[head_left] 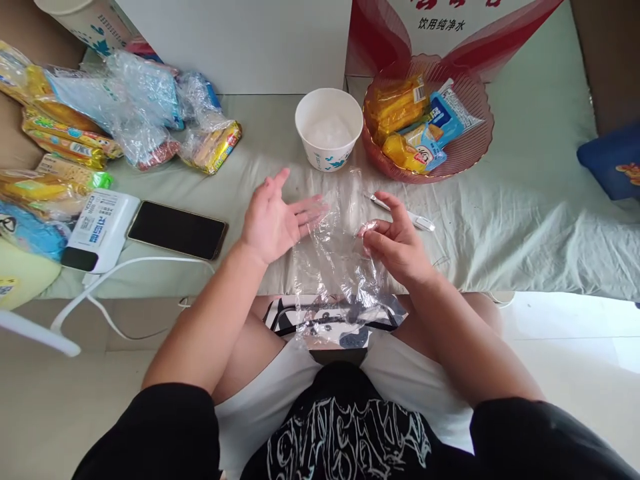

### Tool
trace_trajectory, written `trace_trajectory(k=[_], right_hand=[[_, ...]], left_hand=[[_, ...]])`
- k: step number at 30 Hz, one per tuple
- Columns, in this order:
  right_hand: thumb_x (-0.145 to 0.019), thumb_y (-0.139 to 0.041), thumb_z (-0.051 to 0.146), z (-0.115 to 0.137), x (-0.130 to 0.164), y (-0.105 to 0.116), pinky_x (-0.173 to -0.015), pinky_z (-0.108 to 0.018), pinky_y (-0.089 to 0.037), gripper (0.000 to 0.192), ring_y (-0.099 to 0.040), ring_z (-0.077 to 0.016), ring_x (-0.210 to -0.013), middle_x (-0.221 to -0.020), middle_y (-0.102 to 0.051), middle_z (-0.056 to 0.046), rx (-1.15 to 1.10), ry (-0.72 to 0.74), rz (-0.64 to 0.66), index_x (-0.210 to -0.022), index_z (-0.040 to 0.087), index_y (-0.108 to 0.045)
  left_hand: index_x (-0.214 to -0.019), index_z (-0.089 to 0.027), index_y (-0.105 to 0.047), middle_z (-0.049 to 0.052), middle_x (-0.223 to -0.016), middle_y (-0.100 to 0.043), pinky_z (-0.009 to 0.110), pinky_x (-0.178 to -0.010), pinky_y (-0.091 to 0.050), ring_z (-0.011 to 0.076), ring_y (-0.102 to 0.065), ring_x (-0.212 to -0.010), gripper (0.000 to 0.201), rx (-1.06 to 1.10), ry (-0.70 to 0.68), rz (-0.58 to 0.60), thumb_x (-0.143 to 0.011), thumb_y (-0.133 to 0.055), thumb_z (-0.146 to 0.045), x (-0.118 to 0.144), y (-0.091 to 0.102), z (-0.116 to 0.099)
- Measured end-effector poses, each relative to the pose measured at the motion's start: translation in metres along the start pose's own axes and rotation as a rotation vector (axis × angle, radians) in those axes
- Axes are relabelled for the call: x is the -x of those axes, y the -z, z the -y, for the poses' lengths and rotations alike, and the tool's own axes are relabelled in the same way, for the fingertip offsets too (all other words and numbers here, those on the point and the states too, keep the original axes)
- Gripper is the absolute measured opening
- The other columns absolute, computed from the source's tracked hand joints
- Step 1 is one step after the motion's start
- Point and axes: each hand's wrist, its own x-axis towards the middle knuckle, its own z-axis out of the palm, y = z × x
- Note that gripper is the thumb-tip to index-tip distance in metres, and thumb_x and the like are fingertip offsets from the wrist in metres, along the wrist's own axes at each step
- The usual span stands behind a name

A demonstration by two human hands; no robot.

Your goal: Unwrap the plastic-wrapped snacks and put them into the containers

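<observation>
A clear plastic bag (pixel 333 260) hangs from the bench top down over its front edge. My right hand (pixel 397 243) pinches the bag's right side between thumb and fingers. On the other side, my left hand (pixel 277 220) is open with the palm turned up and the fingers spread; its fingertips are at the bag's left edge. Just beyond the bag stands a white paper tub (pixel 329 127) with crumpled clear plastic inside. A thin white tool (pixel 423 222) lies partly hidden behind my right hand, and its kind cannot be made out.
A pink ribbed bowl (pixel 480 143) holds several wrapped snacks. Bagged snacks (pixel 145 113) are piled at the left. A phone (pixel 177 230) lies beside a white label printer-like device (pixel 100 227) with a white cable (pixel 150 260). White and red boxes (pixel 240 47) stand behind.
</observation>
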Motion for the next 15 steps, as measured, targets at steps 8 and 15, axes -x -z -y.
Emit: trace_trajectory(k=[8, 15], right_hand=[[-0.09, -0.077, 0.04, -0.009, -0.001, -0.006, -0.064, -0.034, -0.064, 0.059, -0.068, -0.0156, -0.067, -0.086, -0.066, 0.004, 0.047, 0.157, -0.13, -0.138, 0.038, -0.043], [-0.092, -0.075, 0.05, -0.013, -0.003, -0.006, -0.07, -0.035, -0.066, 0.057, -0.07, -0.0161, -0.073, -0.092, -0.068, 0.003, 0.044, 0.201, -0.153, -0.139, 0.04, -0.045]], left_hand=[[-0.158, -0.062, -0.021, 0.005, -0.146, -0.06, 0.047, -0.093, -0.063, 0.0297, -0.075, -0.117, 0.103, -0.335, -0.281, 0.013, -0.076, -0.083, -0.064, 0.008, 0.003, 0.021], [-0.157, -0.054, -0.031, 0.01, -0.157, -0.052, 0.042, -0.089, -0.067, 0.0302, -0.076, -0.119, 0.101, -0.519, -0.489, -0.039, -0.074, -0.087, -0.064, 0.02, -0.005, 0.026]])
